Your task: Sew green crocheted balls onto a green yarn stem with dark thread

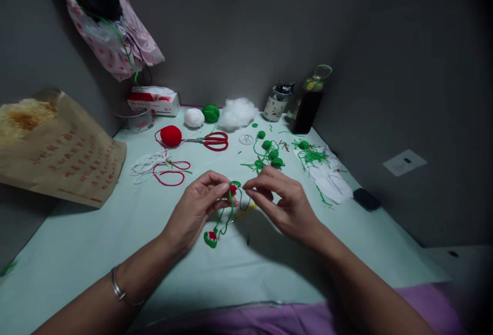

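Nearest of all, purple cloth runs along the table's near edge, and here's a silver bracelet on the left wrist. A second crocheted piece, green and red, sits at the end of a green cord, just left of centre. Above it, the left hand pinches the small crocheted piece between thumb and fingers. Just to its right, the right hand has its fingertips closed on something thin by a dark thread; needle or thread, I can't tell. Farther out, red-handled scissors lie beside a red yarn ball on the left, little green balls on the right, and farthest, fluffy white stuffing.
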A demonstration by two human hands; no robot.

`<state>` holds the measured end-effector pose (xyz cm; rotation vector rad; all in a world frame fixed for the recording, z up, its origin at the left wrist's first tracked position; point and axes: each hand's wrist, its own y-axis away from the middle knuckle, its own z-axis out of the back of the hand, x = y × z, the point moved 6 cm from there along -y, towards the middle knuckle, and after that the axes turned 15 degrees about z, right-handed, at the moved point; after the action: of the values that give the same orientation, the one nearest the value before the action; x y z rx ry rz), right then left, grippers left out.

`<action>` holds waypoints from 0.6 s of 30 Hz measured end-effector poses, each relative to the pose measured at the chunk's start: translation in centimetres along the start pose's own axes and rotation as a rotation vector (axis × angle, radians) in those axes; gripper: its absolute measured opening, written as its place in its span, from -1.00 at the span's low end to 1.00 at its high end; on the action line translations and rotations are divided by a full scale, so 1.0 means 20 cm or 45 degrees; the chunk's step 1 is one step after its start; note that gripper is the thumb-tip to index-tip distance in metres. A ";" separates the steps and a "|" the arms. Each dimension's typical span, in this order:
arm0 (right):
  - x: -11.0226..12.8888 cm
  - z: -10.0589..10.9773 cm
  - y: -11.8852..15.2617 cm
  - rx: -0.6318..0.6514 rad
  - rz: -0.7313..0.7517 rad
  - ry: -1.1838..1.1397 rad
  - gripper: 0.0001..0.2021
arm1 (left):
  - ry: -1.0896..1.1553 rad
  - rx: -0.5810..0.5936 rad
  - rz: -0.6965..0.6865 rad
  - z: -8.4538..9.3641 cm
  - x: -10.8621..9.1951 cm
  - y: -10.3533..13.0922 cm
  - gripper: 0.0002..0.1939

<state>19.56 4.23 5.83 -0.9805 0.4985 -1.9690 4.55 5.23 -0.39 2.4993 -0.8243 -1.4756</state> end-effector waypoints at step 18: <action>-0.02 0.01 0.00 0.130 -0.108 -0.055 -0.89 | -0.370 -0.168 -0.180 0.04 -0.06 0.02 -0.89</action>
<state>19.92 4.57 5.74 -0.9914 0.3342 -2.0230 3.34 5.60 0.33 2.3219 -0.5734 -1.9053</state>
